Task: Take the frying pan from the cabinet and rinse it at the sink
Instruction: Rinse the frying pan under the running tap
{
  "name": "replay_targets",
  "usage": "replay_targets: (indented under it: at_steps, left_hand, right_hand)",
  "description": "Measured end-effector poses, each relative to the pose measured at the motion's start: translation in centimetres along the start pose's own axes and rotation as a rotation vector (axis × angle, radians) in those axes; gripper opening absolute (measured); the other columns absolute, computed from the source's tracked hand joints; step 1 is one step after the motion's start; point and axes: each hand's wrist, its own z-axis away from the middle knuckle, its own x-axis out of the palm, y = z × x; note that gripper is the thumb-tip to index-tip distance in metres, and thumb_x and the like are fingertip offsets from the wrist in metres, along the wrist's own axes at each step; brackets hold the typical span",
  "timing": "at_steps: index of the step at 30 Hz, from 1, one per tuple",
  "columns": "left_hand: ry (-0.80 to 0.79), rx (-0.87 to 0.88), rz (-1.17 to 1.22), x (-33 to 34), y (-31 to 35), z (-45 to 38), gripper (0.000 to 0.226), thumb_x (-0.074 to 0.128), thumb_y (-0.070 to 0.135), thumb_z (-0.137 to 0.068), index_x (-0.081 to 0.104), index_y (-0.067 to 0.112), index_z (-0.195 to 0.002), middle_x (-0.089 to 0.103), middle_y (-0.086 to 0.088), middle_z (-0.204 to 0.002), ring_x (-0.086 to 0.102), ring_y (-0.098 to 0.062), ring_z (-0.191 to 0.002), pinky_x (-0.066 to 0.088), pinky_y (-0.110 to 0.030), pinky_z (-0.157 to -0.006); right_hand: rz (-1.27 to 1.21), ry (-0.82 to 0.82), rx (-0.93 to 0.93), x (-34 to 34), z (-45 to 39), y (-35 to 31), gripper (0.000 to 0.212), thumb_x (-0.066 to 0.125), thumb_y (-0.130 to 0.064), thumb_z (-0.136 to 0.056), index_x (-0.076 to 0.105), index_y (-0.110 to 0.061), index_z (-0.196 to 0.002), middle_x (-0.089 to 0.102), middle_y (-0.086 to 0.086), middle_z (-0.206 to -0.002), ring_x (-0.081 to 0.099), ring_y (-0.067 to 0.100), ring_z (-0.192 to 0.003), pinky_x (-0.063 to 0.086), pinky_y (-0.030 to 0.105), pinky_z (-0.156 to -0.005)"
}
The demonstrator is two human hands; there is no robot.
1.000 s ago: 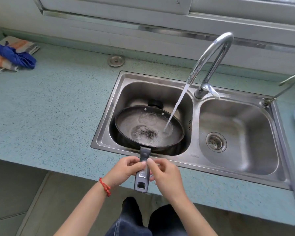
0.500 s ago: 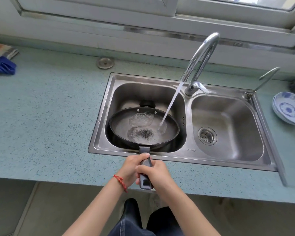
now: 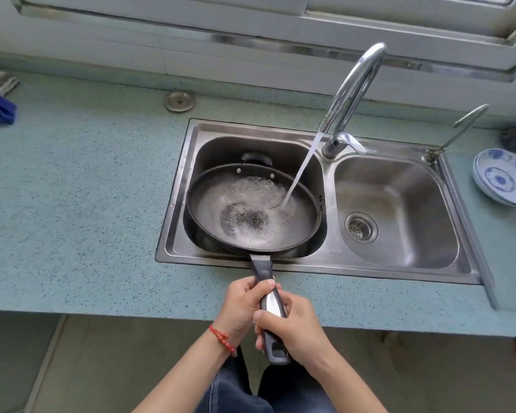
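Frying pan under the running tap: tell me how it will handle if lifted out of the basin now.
The frying pan probably feels front-heavy: water pools inside, far from the left hand and right hand. That water would likely slosh or spill if tilted. The rigid handle may be slippery if wet.

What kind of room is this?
Most likely a home kitchen: a steel double-basin sink set in a speckled blue-green countertop, a black frying pan under the running chrome tap, and blue-and-white plates beside it.
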Motion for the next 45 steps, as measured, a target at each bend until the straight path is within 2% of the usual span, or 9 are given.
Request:
replay_targets:
  at_steps: [9,14,20,27,32,35,40,42,45]
  left_hand:
    - [-0.082,-0.003,0.081,0.5,0.6,2.1,0.021,0.074,0.007,-0.057,0.065,0.001,-0.075,0.067,-0.002,-0.061,0.063,-0.013,-0.054,0.053,-0.023,-0.051]
    - [-0.114,-0.018,0.099,0.7,0.8,2.7,0.006,0.062,0.0,-0.072,0.063,0.002,-0.078,0.061,-0.005,-0.062,0.06,-0.013,-0.052,0.052,-0.022,-0.051]
    - [-0.017,0.132,-0.064,1.8,-0.2,2.9,0.015,0.066,0.016,-0.06,0.062,0.01,-0.073,0.059,0.002,-0.056,0.053,-0.013,-0.055,0.045,-0.024,-0.053]
    - [0.125,0.286,-0.296,3.6,-0.6,2.5,0.021,0.066,0.025,-0.059,0.052,0.011,-0.065,0.05,0.003,-0.056,0.046,-0.004,-0.05,0.04,-0.024,-0.052]
    - [0.142,0.287,-0.337,3.4,-1.2,2.5,0.021,0.071,0.013,-0.071,0.052,0.012,-0.063,0.048,0.005,-0.055,0.045,-0.003,-0.05,0.038,-0.019,-0.049]
    - [0.136,0.303,-0.353,3.3,-1.6,2.5,0.016,0.066,0.01,-0.078,0.056,-0.001,-0.072,0.05,-0.003,-0.061,0.045,-0.012,-0.059,0.04,-0.024,-0.055]
    - [0.09,0.206,-0.134,3.3,-1.4,2.5,0.008,0.063,0.009,-0.081,0.062,0.006,-0.073,0.065,0.005,-0.059,0.058,-0.011,-0.06,0.05,-0.02,-0.058]
    - [0.037,0.11,0.081,3.6,-1.5,2.5,0.007,0.058,0.008,-0.082,0.062,0.003,-0.078,0.07,-0.001,-0.065,0.066,-0.015,-0.065,0.055,-0.025,-0.062]
    - [-0.05,-0.032,0.363,3.9,-1.6,2.3,0.017,0.059,0.012,-0.075,0.06,0.003,-0.089,0.074,-0.005,-0.075,0.07,-0.016,-0.074,0.056,-0.026,-0.065]
  right_hand:
    - [-0.023,0.001,-0.142,0.6,2.4,1.0,0.009,0.062,-0.006,-0.071,0.054,-0.008,-0.076,0.062,0.003,-0.054,0.06,0.02,-0.04,0.049,0.025,-0.043]
    - [-0.055,0.021,-0.16,0.8,2.9,1.4,0.01,0.062,-0.007,-0.072,0.054,-0.007,-0.079,0.062,0.004,-0.055,0.06,0.021,-0.041,0.049,0.025,-0.044]
    - [-0.013,-0.01,-0.118,-0.4,3.9,1.2,0.011,0.058,-0.004,-0.073,0.057,-0.009,-0.083,0.061,0.002,-0.056,0.059,0.02,-0.044,0.05,0.026,-0.047]
    - [0.102,0.221,-0.152,-0.9,3.8,1.6,0.011,0.052,-0.015,-0.062,0.059,-0.022,-0.068,0.048,-0.007,-0.045,0.046,0.013,-0.033,0.036,0.02,-0.036]
    - [0.015,0.208,-0.194,-1.0,3.7,2.5,0.018,0.053,-0.008,-0.063,0.061,-0.024,-0.061,0.047,-0.006,-0.04,0.044,0.013,-0.029,0.033,0.016,-0.034]
    - [-0.011,0.192,-0.177,-1.4,3.6,2.7,0.016,0.051,-0.006,-0.062,0.061,-0.019,-0.065,0.046,-0.003,-0.04,0.044,0.013,-0.028,0.032,0.017,-0.035]
    - [0.003,0.186,-0.143,-2.0,3.3,2.7,0.009,0.05,-0.008,-0.062,0.058,-0.009,-0.065,0.042,0.013,-0.044,0.036,0.021,-0.036,0.027,0.026,-0.041]
    - [-0.001,0.165,-0.144,-2.2,3.2,2.9,0.018,0.05,-0.006,-0.062,0.054,0.006,-0.074,0.042,0.012,-0.042,0.037,0.02,-0.033,0.028,0.024,-0.04]
    - [-0.023,0.12,-0.158,-2.6,3.4,3.0,0.012,0.05,-0.004,-0.063,0.052,0.003,-0.072,0.045,0.006,-0.04,0.041,0.016,-0.028,0.032,0.018,-0.036]
